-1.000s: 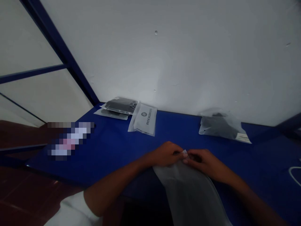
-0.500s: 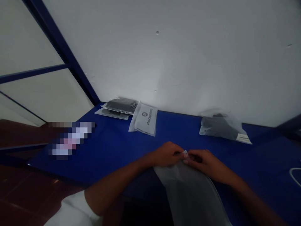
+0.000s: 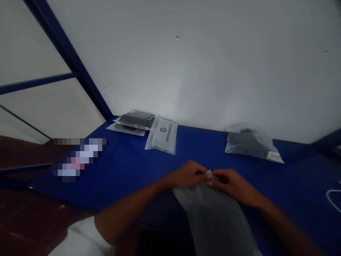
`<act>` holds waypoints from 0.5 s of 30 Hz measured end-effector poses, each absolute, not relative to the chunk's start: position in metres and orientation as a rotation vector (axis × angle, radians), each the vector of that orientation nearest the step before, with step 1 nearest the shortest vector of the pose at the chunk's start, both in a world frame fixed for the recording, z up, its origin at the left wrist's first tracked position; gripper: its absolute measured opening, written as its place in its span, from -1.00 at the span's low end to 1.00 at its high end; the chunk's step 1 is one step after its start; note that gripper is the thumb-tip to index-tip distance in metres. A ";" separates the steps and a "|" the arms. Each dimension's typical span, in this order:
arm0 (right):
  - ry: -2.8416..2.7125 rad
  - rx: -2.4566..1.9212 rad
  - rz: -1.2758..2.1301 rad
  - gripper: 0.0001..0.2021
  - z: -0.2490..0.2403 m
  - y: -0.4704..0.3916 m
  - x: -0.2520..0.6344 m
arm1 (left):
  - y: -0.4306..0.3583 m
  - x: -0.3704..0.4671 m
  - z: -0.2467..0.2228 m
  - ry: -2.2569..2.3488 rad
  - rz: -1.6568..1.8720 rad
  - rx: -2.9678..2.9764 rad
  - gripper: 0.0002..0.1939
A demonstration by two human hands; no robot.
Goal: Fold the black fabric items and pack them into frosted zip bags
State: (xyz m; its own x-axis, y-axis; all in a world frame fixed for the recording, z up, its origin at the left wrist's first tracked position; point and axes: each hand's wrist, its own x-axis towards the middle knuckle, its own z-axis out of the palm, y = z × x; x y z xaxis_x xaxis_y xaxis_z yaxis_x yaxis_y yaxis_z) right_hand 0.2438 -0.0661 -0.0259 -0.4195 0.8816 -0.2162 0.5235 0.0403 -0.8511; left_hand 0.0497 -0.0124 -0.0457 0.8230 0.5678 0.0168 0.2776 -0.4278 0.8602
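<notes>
A translucent frosted bag [image 3: 218, 217] hangs down from my fingers over the front of the blue table. My left hand [image 3: 190, 174] pinches its upper corner between thumb and fingers. Close beside it, my right hand [image 3: 230, 183] grips the same corner from the right, the fingertips of both hands nearly touching. A small clear tip of the bag sticks up between them. The lower part of the bag runs out of the bottom of the view.
On the blue table [image 3: 122, 160], a white ROCKBROS pouch [image 3: 166, 135] lies beside stacked packets with dark contents [image 3: 137, 119]. Another packet [image 3: 249, 144] lies back right. A blurred-out item [image 3: 82, 158] is at left, a white cable [image 3: 330, 199] at right. Behind stands a pale wall [image 3: 202, 64].
The whole view has shifted very slightly. Both hands keep the same grip on the bag's corner, with no clear movement relative to it.
</notes>
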 end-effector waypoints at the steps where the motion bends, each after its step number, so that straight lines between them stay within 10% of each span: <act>1: -1.916 -1.429 1.358 -0.69 -0.028 -0.065 0.244 | -0.012 0.049 -0.046 0.626 0.385 2.001 -0.57; 15: -1.571 -1.465 1.401 -0.70 -0.018 -0.062 0.251 | 0.001 0.045 -0.038 0.750 0.642 1.828 -0.52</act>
State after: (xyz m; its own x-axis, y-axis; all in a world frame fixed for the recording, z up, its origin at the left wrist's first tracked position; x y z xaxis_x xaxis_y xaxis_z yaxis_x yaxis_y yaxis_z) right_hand 0.2511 -0.0618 -0.0183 -0.2385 0.9410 -0.2399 0.3457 -0.1486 -0.9265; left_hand 0.0451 0.0007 -0.0375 0.6647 0.7419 0.0880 0.2015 -0.2914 0.9351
